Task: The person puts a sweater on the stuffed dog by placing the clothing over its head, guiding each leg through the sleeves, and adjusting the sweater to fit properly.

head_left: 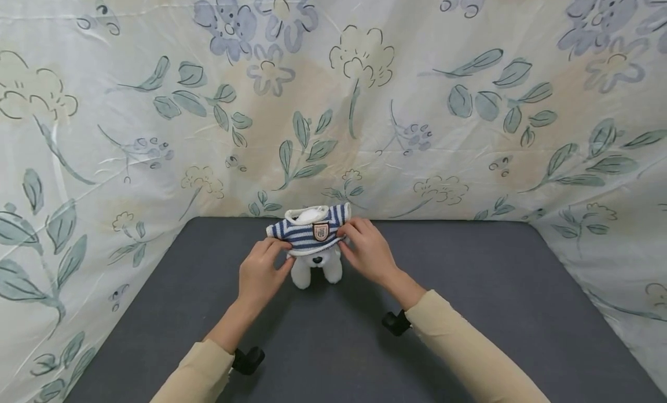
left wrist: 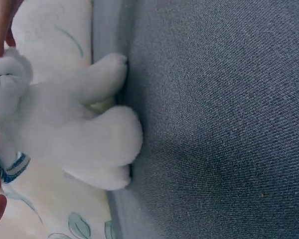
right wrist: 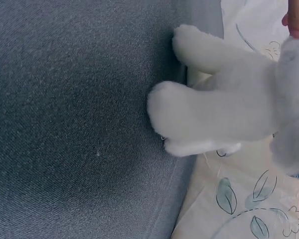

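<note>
A white plush dog (head_left: 301,274) stands near the table's far edge. A blue-and-white striped knit sweater (head_left: 298,238) with a badge covers the top of its head, leaving the muzzle and black nose showing under the hem. My left hand (head_left: 260,271) pinches the sweater's lower edge on the left side. On the other side, my right hand (head_left: 371,252) pinches the edge below the right sleeve. Both wrist views show the plush dog's bare body (left wrist: 55,119) and legs (right wrist: 179,112) on the table, with only bits of the fingers and sweater at the frame edges.
The dark grey table (head_left: 469,310) reaches back to a floral curtain (head_left: 365,102) that hangs close behind the plush dog and along both sides. A black device (head_left: 249,361) sits under the left wrist and another (head_left: 396,323) under the right.
</note>
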A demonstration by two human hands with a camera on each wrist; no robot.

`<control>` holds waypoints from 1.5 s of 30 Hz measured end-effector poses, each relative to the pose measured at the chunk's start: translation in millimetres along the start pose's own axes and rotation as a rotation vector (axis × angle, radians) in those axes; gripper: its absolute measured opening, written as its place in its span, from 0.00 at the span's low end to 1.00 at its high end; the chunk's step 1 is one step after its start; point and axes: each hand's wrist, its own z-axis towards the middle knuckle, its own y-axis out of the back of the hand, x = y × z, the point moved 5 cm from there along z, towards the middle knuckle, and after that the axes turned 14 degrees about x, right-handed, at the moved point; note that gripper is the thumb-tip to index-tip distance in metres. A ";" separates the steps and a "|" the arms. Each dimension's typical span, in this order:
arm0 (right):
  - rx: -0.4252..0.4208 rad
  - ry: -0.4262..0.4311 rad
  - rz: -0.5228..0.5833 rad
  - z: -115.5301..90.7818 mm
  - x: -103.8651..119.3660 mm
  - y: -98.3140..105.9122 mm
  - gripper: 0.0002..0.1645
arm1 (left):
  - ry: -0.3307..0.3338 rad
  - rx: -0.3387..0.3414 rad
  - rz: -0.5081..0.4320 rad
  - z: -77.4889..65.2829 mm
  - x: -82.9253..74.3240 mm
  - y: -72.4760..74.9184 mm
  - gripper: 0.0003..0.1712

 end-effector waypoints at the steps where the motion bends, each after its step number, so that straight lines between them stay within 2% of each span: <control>1: 0.006 -0.011 0.001 -0.3 -0.5 -0.8 0.08 | 0.001 -0.003 0.003 0.6 -0.1 -0.4 0.11; 7: 0.036 -0.016 -0.003 -9.8 -1.8 -3.3 0.07 | -0.019 -0.005 0.033 -0.4 -1.6 -0.1 0.07; 18: 0.104 0.052 0.015 -31.6 4.6 -8.1 0.09 | -0.080 0.041 0.048 -22.1 -7.6 3.7 0.09; 28: 0.121 0.062 0.042 -35.8 3.0 -21.0 0.09 | -0.085 0.073 0.057 -26.2 -4.0 -13.0 0.10; 34: 0.122 0.083 0.022 -36.8 5.1 -25.8 0.11 | -0.073 0.090 0.074 -27.8 -2.3 -20.8 0.10; 45: 0.191 0.030 -0.027 -39.0 1.1 -37.2 0.09 | -0.073 0.120 0.107 -29.5 -1.0 -33.7 0.09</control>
